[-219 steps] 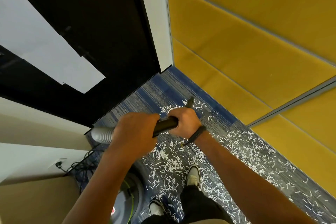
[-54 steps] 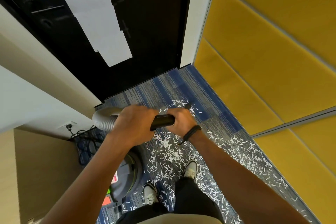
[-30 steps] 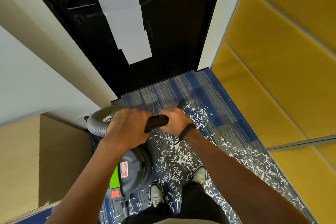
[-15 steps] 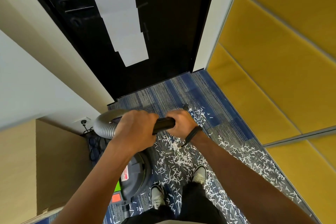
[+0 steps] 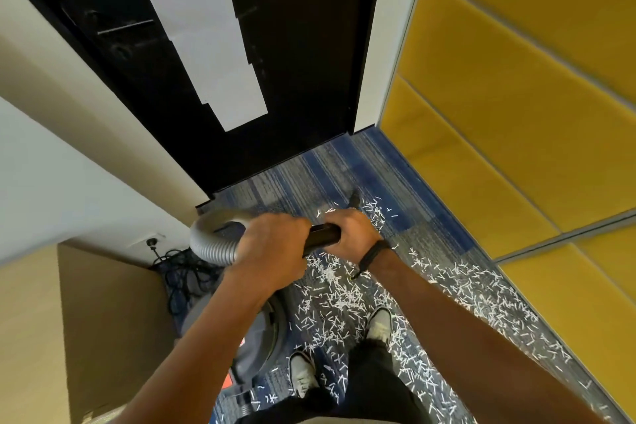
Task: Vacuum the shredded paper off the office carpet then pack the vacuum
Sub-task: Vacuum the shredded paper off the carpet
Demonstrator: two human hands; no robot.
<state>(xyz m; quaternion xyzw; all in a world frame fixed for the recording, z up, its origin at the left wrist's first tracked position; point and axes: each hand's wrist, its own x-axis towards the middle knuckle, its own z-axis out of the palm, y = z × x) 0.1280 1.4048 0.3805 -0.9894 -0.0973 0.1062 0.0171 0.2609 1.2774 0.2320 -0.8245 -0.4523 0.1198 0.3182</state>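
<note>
Both hands hold a black vacuum wand (image 5: 322,235). My left hand (image 5: 272,244) grips it where the grey ribbed hose (image 5: 210,240) joins. My right hand (image 5: 351,230) grips it further forward. The wand's nozzle tip (image 5: 354,198) shows beyond my right hand, low over the blue striped carpet (image 5: 309,175). White shredded paper (image 5: 337,299) lies thick around my feet and along the right wall. The strip of carpet before the door has almost none. The grey vacuum canister (image 5: 265,330) stands under my left arm.
A black door (image 5: 303,45) with white sheets (image 5: 206,45) taped on it is straight ahead. Yellow padded wall panels (image 5: 516,113) run along the right. A tangle of black cables (image 5: 182,275) and a wall socket (image 5: 151,242) sit at left beside a tan cabinet (image 5: 103,320).
The wand tip has swung over the carpet near the door and stands now further right. My head view has shifted. Both hands keep the same hold.
</note>
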